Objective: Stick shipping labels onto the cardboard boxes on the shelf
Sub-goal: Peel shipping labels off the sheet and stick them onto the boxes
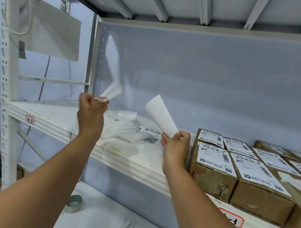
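At the far left a white perforated upright (4, 86) carries the shelf (136, 161), whose front edge bears a small red-bordered tag (30, 119) near the left corner. Below that edge, on the lower level, a roll of tape (74, 203) stands on a white surface. The person's left hand (90, 112) is raised above the left part of the shelf, its fingers pinched on a strip of white backing paper (112, 91) that is blurred and points up toward the back panel. Behind and between the two hands, a loose heap of discarded paper and printed labels (136, 131) lies on the shelf, toward its back edge. The right hand (176, 146) is held over the middle of the shelf, thumb and fingertips gripping the lower end of a curled white shipping label (161, 115), its blank side facing the camera, clear of the shelf and not touching any box. Just to the right of that hand, cardboard boxes (212, 175) stand packed side by side in rows running to the shelf's right edge, the nearest row flush with the front edge; those seen clearly carry a printed label (217, 158) on top. Another red-bordered tag (231, 217) sits on the front edge beneath them.
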Available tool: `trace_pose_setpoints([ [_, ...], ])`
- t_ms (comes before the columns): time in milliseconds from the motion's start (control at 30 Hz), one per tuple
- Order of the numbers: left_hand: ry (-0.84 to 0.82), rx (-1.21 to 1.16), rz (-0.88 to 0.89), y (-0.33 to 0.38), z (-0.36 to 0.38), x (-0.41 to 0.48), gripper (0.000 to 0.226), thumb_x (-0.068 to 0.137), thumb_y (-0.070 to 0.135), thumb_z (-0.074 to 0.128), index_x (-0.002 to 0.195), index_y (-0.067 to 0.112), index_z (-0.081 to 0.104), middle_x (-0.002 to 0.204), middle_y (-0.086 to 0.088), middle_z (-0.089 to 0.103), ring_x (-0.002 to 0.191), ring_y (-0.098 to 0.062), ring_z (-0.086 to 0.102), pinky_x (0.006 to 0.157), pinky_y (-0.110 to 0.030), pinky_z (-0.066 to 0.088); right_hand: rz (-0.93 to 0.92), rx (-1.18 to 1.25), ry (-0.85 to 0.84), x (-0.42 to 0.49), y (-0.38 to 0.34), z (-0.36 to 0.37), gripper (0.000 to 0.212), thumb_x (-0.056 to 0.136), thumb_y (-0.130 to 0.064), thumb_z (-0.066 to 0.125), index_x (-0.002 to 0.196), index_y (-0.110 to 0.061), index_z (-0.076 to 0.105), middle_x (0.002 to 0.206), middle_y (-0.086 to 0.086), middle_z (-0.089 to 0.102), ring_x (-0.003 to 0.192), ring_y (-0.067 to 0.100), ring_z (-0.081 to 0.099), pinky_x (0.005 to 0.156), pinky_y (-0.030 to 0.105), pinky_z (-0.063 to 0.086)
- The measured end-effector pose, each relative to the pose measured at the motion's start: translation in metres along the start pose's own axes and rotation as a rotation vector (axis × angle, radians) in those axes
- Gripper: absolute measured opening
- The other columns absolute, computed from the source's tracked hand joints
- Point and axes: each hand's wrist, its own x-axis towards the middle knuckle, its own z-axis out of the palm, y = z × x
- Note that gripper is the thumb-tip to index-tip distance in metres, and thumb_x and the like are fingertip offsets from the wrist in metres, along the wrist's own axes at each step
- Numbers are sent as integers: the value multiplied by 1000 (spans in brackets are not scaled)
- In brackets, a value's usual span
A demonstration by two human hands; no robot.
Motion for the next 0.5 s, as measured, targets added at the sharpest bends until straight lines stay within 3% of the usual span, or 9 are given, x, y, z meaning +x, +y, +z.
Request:
trace_pose_setpoints([
  [67, -214, 529, 248, -16, -6, -9, 10, 93, 10, 42, 85, 15, 47, 92, 0, 64, 88, -25, 61, 75, -31, 45, -43, -89, -36, 1, 4, 1, 22, 100, -12, 33, 82, -23, 40, 81, -3, 56, 88, 25, 66, 81, 38, 53],
  [167, -534, 934, 381, -36, -11, -16, 12, 96, 22, 44, 96, 10, 42, 91, -8, 58, 85, -30, 55, 69, -33, 37, -104, -136, -48, -2, 4, 2, 15, 101, -15, 33, 92, -22, 42, 77, -11, 56, 93, 24, 66, 88, 44, 52],
  [233, -659, 1064, 352, -43, -11, -15, 28, 93, 34, 52, 104, 11, 39, 98, -8, 54, 91, -29, 53, 70, -30, 33, -127, -142, -51, -3, 3, 2, 20, 101, -16, 32, 87, -26, 43, 77, -13, 56, 92, 22, 66, 87, 43, 52],
  [333, -782, 1197, 302, -48, -7, -7, 57, 86, 48, 59, 125, 12, 39, 117, -13, 54, 108, -31, 52, 87, -36, 40, -168, -190, -70, -5, 4, 2, 26, 101, -19, 32, 80, -32, 41, 78, -14, 58, 92, 22, 64, 87, 42, 51],
  [433, -816, 1351, 378, -54, -2, 5, 57, 88, 44, 57, 135, 17, 37, 133, -11, 48, 116, -31, 49, 96, -38, 39, -192, -224, -86, -5, 5, 1, 24, 100, -22, 33, 80, -32, 43, 80, -12, 60, 90, 21, 64, 84, 40, 51],
  [500, -757, 1448, 431, -57, 2, 10, 56, 90, 43, 54, 139, 23, 35, 150, -5, 31, 122, -32, 43, 100, -40, 36, -194, -232, -94, -4, 6, 0, 20, 100, -22, 34, 85, -30, 44, 80, -11, 60, 87, 21, 63, 79, 37, 50],
])
